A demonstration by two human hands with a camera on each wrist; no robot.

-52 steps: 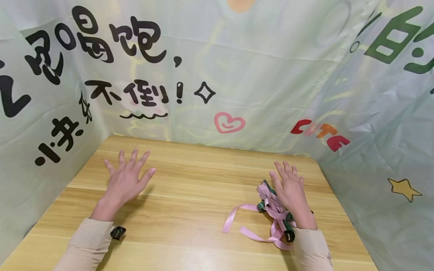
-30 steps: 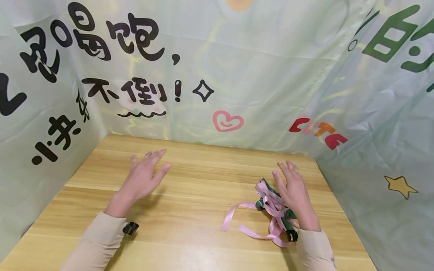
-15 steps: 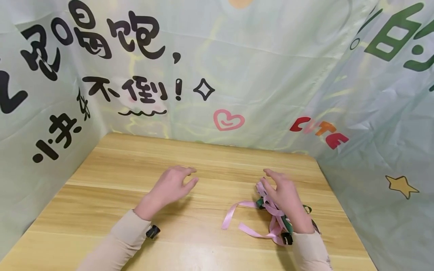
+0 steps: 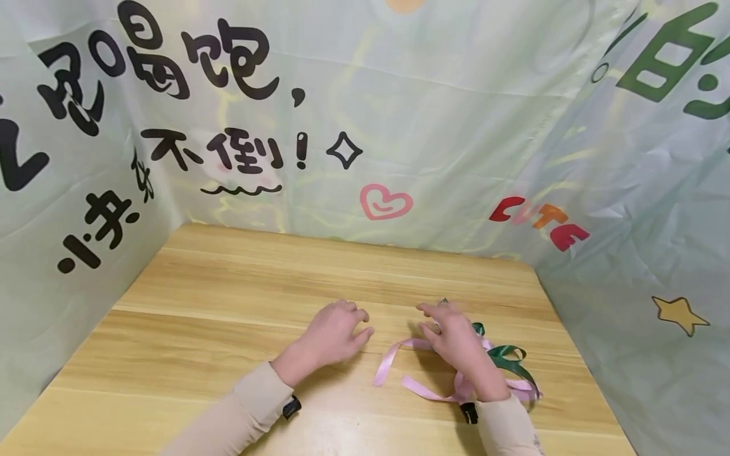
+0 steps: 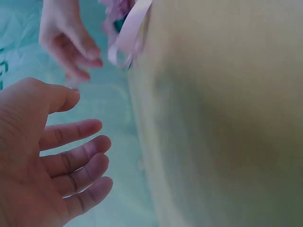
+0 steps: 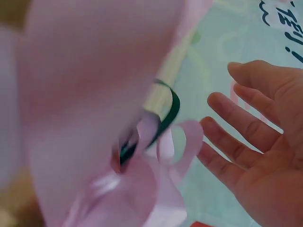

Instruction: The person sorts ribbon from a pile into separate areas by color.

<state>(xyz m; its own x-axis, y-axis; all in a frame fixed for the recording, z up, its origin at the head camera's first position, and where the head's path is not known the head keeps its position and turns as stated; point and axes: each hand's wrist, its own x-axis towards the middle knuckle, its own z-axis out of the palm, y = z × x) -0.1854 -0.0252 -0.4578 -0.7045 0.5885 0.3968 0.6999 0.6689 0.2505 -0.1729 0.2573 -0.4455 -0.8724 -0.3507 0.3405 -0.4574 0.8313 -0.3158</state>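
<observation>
— Where do we find the pink ribbon [image 4: 388, 363] and green ribbon [image 4: 509, 364]?
— On the table [image 4: 262, 272], at right, partly hidden by the right hand [image 4: 455, 339].
— The left hand [image 4: 329, 335]?
— Left of them; we see both hands relaxed, fingers loosely extended, gripping nothing.

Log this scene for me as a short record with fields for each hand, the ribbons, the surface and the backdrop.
Left hand: left hand, fingers loosely bent, holding nothing, left of the ribbons
Right hand: right hand, over the ribbons, fingers relaxed, gripping nothing; contact unclear
Ribbons: pink ribbon and green ribbon, looped together, two pink strands trailing left
Surface: wood-grain table
Backdrop: pale cloth with black lettering and a pink heart
</observation>
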